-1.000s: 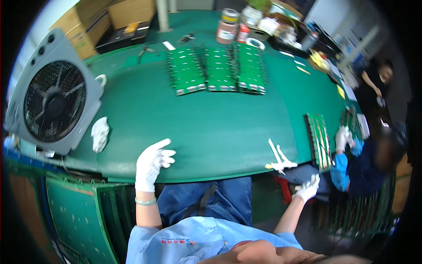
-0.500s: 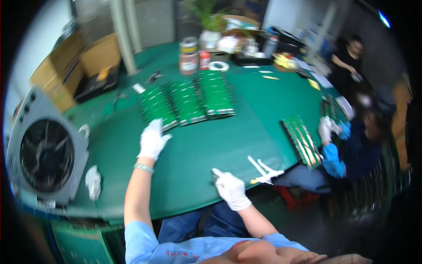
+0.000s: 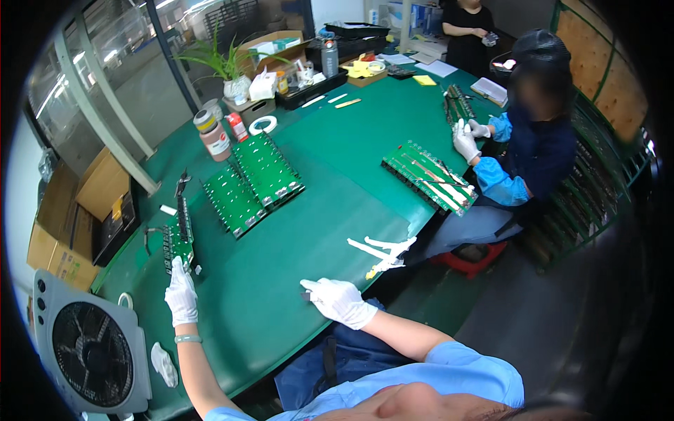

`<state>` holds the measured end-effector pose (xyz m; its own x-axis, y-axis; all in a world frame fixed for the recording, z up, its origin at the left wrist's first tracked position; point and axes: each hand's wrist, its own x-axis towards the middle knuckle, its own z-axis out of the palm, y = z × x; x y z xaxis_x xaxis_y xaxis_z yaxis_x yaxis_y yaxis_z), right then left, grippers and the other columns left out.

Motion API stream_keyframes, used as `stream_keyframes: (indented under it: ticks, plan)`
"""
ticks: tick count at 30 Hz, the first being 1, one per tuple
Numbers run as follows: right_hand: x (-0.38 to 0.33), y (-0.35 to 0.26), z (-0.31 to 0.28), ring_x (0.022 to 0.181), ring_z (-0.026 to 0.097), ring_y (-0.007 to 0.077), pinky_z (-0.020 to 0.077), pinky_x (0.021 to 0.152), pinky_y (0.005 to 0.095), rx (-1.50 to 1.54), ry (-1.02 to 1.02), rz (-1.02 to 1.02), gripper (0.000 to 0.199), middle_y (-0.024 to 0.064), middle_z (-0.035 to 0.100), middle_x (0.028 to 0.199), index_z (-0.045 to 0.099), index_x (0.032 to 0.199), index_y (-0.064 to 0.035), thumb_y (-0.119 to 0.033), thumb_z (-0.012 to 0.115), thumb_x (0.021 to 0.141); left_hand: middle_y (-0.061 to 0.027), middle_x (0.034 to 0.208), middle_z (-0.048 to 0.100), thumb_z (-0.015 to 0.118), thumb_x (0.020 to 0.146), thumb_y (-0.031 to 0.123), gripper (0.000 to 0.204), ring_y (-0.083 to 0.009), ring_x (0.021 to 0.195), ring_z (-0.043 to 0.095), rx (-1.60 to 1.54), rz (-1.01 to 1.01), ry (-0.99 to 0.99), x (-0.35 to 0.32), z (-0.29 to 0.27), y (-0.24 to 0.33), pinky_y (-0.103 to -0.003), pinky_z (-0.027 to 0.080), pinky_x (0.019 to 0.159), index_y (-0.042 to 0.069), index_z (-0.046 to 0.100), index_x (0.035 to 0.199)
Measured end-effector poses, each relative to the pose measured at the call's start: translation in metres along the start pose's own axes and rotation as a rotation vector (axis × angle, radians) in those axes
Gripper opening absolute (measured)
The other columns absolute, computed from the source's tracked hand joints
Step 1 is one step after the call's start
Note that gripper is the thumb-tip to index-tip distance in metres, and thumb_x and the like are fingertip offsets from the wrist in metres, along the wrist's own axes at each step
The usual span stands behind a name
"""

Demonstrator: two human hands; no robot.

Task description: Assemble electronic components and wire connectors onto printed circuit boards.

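My left hand [image 3: 182, 298], in a white glove, grips the near end of a green circuit board [image 3: 181, 242]. That board is tilted up, seen nearly edge-on, with black parts along it. Two more green circuit boards [image 3: 263, 168] lie side by side to its right, apart from it. My right hand [image 3: 342, 303], also gloved, is over the table's front edge, its fingers closed on a small dark piece [image 3: 306, 296] too small to make out. Crumpled white strips [image 3: 382, 254] lie farther right on the green table [image 3: 309, 238].
A grey fan [image 3: 91, 354] and a white cloth [image 3: 164, 365] are at the left. Jars [image 3: 213, 137], a tape roll [image 3: 263, 125] and a potted plant [image 3: 237, 88] stand at the back. A co-worker [image 3: 537, 133] at the right handles a board near another green board [image 3: 432, 177].
My left hand has moved left with the leftmost board, away from the other two, and tipped it up. The view has swung to the right. My right hand keeps its small dark piece.
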<state>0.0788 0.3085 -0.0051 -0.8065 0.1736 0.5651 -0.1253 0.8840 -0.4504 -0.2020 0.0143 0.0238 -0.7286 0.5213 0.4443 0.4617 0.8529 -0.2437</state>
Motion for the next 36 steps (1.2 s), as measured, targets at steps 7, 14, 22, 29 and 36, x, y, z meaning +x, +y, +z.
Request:
stream_keyframes:
  ticks: [7, 14, 22, 29, 36]
  plan:
    - [0.008, -0.01, -0.014, 0.071, 0.065, 0.0225, 0.0536, 0.063, 0.0326, -0.012, -0.128, 0.1, 0.024, 0.0073, 0.065, 0.08, 0.067, 0.105, -0.0118, -0.021, 0.062, 0.083, -0.0097, 0.095, 0.068, 0.071, 0.08, 0.016, 0.043, -0.0269, 0.059, 0.064, -0.131, 0.155, 0.19, -0.092, -0.128, 0.092, -0.036, 0.052, 0.05, 0.009, 0.056, 0.119]
    - [0.018, -0.019, -0.01, 0.058, 0.05, 0.0017, 0.0415, 0.05, 0.0183, 0.813, -0.499, 0.804, 0.048, 0.0011, 0.069, 0.088, 0.055, 0.128, -0.0005, -0.028, 0.064, 0.089, -0.021, 0.114, 0.05, 0.06, 0.084, 0.039, 0.056, -0.0313, 0.103, 0.059, -0.268, 0.042, -0.254, -0.139, -0.152, 0.2, -0.032, 0.056, 0.052, 0.006, 0.045, 0.126]
    - [0.034, 0.0, -0.01, 0.063, 0.054, 0.0049, 0.045, 0.053, 0.0206, 0.566, -0.33, 0.939, 0.071, 0.0041, 0.067, 0.087, 0.034, 0.143, 0.0006, -0.012, 0.069, 0.082, -0.009, 0.115, 0.065, 0.065, 0.086, 0.025, 0.04, -0.0239, 0.097, 0.066, -1.125, 0.07, -0.089, -0.107, -0.181, 0.192, -0.034, 0.054, 0.08, 0.011, 0.061, 0.122]
    - [0.024, -0.002, 0.006, 0.066, 0.046, 0.0042, 0.045, 0.06, 0.0184, 0.569, -0.245, 0.665, 0.061, -0.001, 0.053, 0.078, 0.042, 0.14, -0.0021, -0.003, 0.065, 0.083, -0.0218, 0.126, 0.056, 0.068, 0.084, 0.029, 0.069, -0.0316, 0.117, 0.055, -1.148, -0.683, -0.039, -0.083, -0.063, 0.052, -0.036, 0.044, 0.097, 0.001, 0.038, 0.139]
    - [0.036, -0.015, -0.025, 0.074, 0.047, 0.0063, 0.045, 0.07, 0.019, 0.77, 0.065, 0.5, 0.071, -0.0028, 0.043, 0.078, 0.034, 0.145, -0.0024, 0.006, 0.063, 0.081, -0.0028, 0.108, 0.063, 0.065, 0.085, 0.007, 0.047, -0.0098, 0.094, 0.058, -1.802, -0.562, -0.244, -0.111, -0.089, 0.047, -0.023, 0.046, 0.088, -0.001, 0.05, 0.13]
